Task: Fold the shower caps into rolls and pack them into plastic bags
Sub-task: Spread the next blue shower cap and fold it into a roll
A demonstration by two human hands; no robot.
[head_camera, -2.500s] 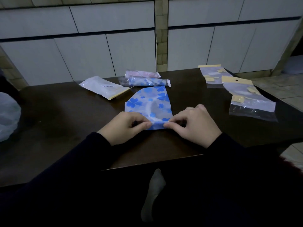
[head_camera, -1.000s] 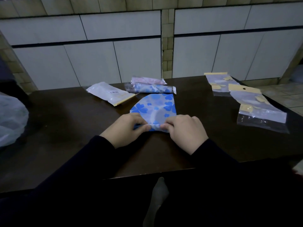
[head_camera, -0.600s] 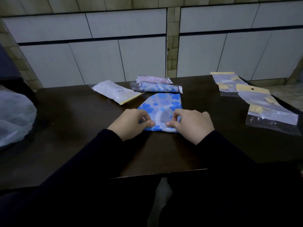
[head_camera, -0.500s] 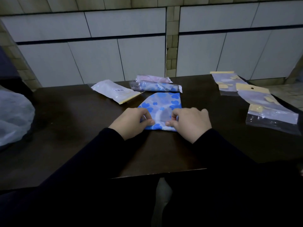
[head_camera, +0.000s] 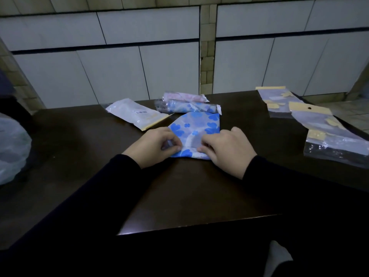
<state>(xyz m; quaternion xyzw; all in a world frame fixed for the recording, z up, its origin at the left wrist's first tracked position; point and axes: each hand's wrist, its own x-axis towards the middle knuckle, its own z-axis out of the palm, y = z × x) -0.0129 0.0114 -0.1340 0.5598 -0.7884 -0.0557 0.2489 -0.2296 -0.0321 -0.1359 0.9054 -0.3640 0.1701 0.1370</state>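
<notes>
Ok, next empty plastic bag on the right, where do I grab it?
Take the nearer empty plastic bag by its yellow header strip with the right hand, coming from the left. The strip looks stiffer than the film, lies flat at the far end, and nothing covers it.

Dim, bluish light throughout; foreground sleeves sink into near-black shadow, and wide-angle distortion bows the edges.
</notes>
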